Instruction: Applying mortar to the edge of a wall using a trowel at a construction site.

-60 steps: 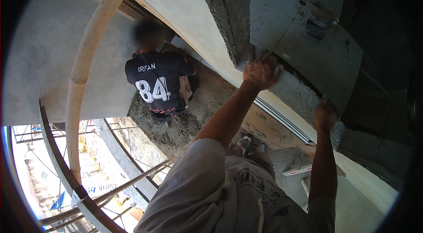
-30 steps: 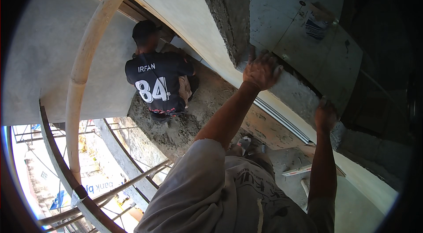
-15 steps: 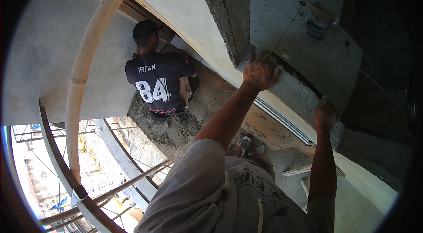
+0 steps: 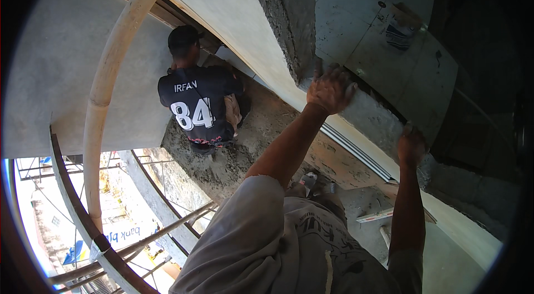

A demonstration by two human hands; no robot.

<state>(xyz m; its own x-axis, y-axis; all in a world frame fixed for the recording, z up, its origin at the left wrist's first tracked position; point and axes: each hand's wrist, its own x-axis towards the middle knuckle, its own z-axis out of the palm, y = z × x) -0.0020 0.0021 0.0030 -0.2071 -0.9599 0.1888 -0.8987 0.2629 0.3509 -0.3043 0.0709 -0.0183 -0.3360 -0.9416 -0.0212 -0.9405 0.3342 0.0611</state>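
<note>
My left hand (image 4: 332, 89) lies on the rough concrete window ledge (image 4: 375, 118), close to the corner of the wall opening. Its fingers are spread over the top, with nothing in them. Farther right along the same ledge, my right hand (image 4: 412, 145) is curled over the edge, its fingers partly hidden in shade. Both arms reach forward from my body. Below the ledge, several pale long strips (image 4: 356, 149) lie against the wall, under my hands and touched by neither.
A co-worker (image 4: 200, 94) in a dark shirt squats ahead left on the rough cement floor (image 4: 261, 127). A bamboo pole (image 4: 100, 88) rises at left beside an open drop with metal bars (image 4: 133, 247). Beyond the ledge, a sack (image 4: 401, 30) stands on tiles. A long level-like bar (image 4: 375, 215) lies below.
The co-worker's right arm has drawn in a little toward their body. A banner outside at lower left has shifted. My hands stay in place on the ledge.
</note>
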